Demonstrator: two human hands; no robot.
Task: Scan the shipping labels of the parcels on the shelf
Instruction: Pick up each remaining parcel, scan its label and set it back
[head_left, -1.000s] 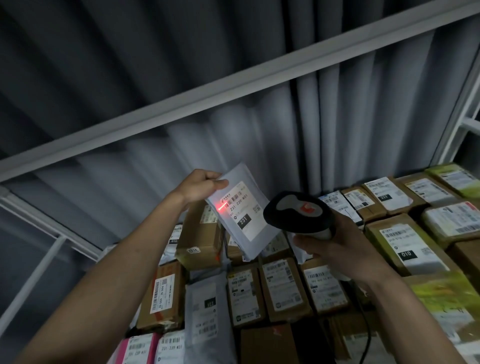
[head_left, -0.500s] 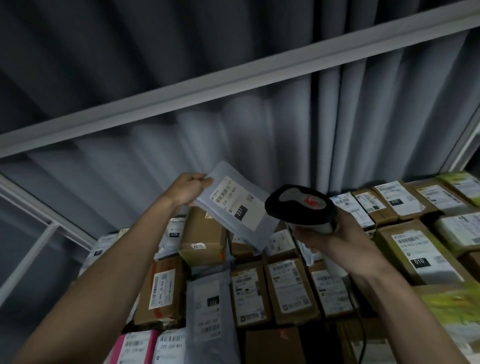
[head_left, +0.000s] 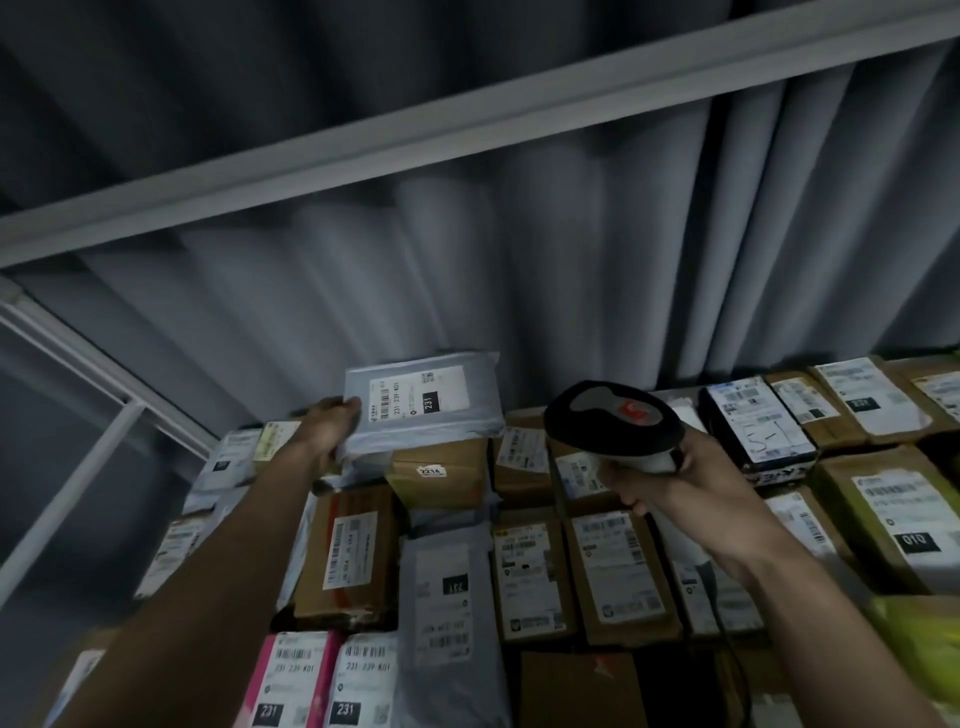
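Lowering the mailer (head_left: 423, 402) back onto the boxes (head_left: 441, 470), your left hand (head_left: 330, 428) still grasps it; its label looks scanned, while your right hand (head_left: 657, 480) clenches the scanner (head_left: 610, 423).

Parcels (head_left: 530, 566) cover the shelf edge to edge, boxes and mailers packed touching, so no gap between them shows for fingers to slip down. The open room lies above them, up to the slanted white beam (head_left: 467, 114) overhead. A grey curtain (head_left: 571, 270) closes off the back. On the left a white frame post (head_left: 78, 499) slants beside the stack. The grey mailer (head_left: 423, 402) and the scanner (head_left: 613, 423) occupy the air over the back rows.
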